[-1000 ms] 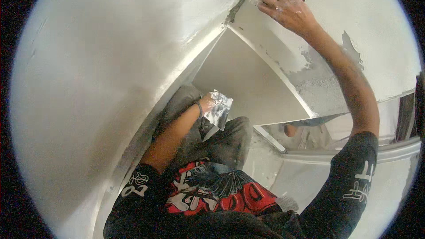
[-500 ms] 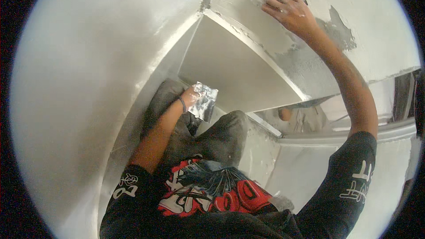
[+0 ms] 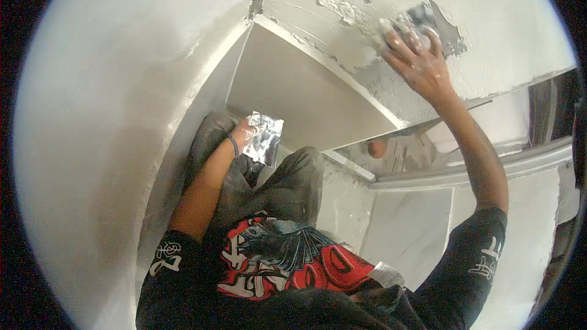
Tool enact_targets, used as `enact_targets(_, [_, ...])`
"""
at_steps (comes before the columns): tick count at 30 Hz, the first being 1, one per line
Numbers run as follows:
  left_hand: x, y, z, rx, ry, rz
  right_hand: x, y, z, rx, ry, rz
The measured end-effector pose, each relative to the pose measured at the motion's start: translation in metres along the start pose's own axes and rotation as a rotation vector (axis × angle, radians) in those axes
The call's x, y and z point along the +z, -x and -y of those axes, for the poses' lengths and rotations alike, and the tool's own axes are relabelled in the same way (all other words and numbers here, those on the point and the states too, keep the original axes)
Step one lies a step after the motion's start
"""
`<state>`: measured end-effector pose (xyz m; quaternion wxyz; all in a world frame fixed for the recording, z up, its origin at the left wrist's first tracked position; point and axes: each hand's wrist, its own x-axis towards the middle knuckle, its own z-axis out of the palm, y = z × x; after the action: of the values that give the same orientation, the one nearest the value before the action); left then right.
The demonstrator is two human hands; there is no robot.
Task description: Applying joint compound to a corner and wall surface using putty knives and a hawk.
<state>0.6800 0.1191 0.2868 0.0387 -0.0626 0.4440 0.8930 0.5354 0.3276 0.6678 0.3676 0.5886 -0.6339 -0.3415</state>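
My right hand (image 3: 419, 64) reaches up and presses a metal putty knife (image 3: 422, 17) against the white wall (image 3: 513, 24). White putty smears its fingers and the blade. Beside the blade, a thick ridge of wet putty (image 3: 330, 0) runs along the wall, and a grey bare patch (image 3: 451, 30) shows around it. My left hand (image 3: 244, 133) is closed around the edge of a flat metal scraper blade (image 3: 265, 140), held in front of my knees. White putty coats that blade in patches, and its handle is hidden by the fingers.
Below the wall lies a recessed smooth panel (image 3: 306, 85) with a pale raised edge. A large plastered wall (image 3: 92, 134) fills the left side. My bent knees (image 3: 299, 171) are under my arms. An opening with a ledge (image 3: 477, 171) is at the right.
My right hand has swept the putty knife down across the wall, leaving spread putty and ridges at upper left. The left hand stays at my knees with its blade. The view has shifted slightly.
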Motion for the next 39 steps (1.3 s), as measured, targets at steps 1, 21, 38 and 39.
enact_targets(1, [0.002,0.0,0.001,-0.044,0.01,-0.019,-0.002,-0.02,0.002,-0.036,0.041,-0.087])
enact_targets(21, [0.012,0.009,-0.01,-0.059,0.209,0.044,0.0,0.037,-0.017,0.095,0.106,0.23])
enact_targets(38, [0.0,-0.009,0.012,0.049,-0.157,0.041,0.06,-0.187,0.013,-0.224,-0.01,-0.317])
enact_targets(39, [-0.003,-0.008,0.009,0.021,-0.191,0.041,0.048,-0.184,0.013,-0.217,-0.013,-0.308])
